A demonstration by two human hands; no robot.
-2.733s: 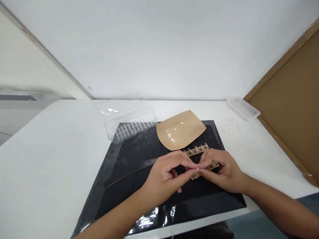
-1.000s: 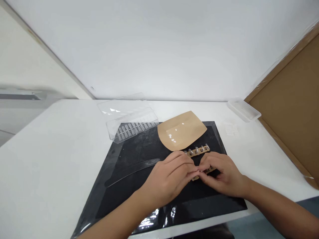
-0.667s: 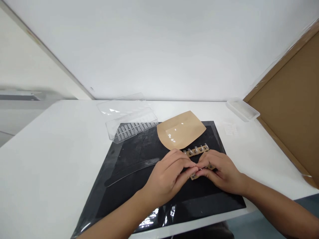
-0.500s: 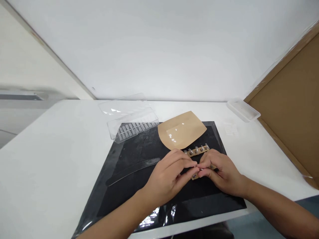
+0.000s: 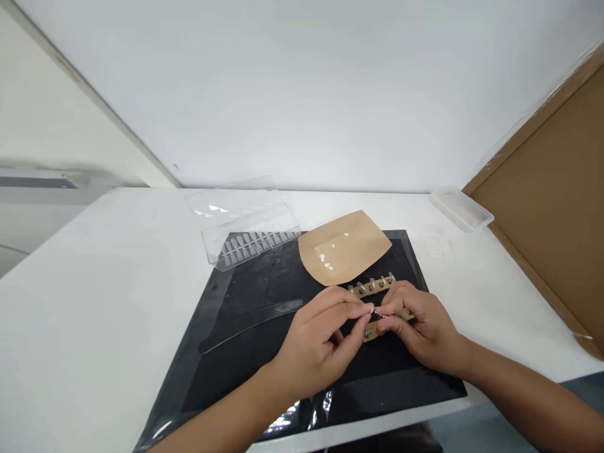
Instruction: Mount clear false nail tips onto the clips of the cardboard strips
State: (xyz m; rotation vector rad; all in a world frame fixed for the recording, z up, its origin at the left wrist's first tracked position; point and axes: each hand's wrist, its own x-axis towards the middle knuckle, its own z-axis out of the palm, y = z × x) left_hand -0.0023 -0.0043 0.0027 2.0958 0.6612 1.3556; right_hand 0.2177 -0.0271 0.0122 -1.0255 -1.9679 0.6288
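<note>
The left hand and the right hand pinch a tiny pale piece between their fingertips, at the left hand's two o'clock, just over a tan studded strip on the black mat.

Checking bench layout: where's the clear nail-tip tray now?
In the head view, the clear nail-tip tray lies left of the tan paper sheet, overlapping the far edge of the black mat.
</note>
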